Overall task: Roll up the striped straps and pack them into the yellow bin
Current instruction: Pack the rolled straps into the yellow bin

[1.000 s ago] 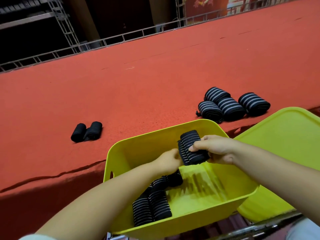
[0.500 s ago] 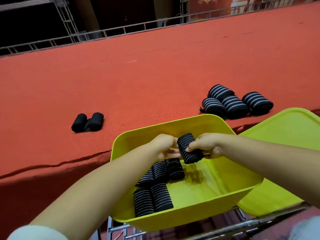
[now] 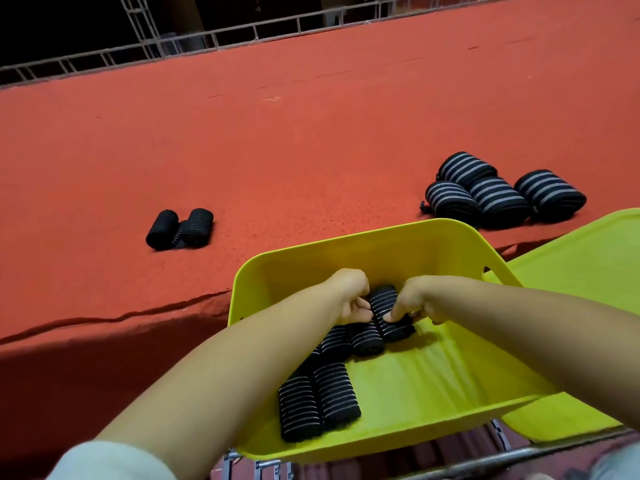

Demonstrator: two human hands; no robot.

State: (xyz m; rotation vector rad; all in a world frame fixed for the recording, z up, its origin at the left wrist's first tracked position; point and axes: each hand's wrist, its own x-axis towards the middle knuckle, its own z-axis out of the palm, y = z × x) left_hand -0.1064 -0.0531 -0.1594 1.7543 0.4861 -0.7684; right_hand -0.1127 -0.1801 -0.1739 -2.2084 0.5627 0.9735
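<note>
Bin (image 3: 381, 244): smooth plastic, yellow-green, slight sheen on the inner floor. Lid (image 3: 588, 265) beside it: same smooth plastic. Rolled straps (image 3: 317, 400): ribbed woven cloth, matt, black with pale stripes. Tabletop (image 3: 277, 150): red felt-like cloth, matt, rough nap, wrinkled at the near edge. Railing (image 3: 242, 32): dull grey metal.

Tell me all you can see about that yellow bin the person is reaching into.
The yellow bin is a glossy, plastic-looking tub with rounded corners and a handle slot in its right wall. It sits tilted, just before the red table's edge. Several rolled straps lie inside; the left hand and right hand hold another roll in it.
</note>
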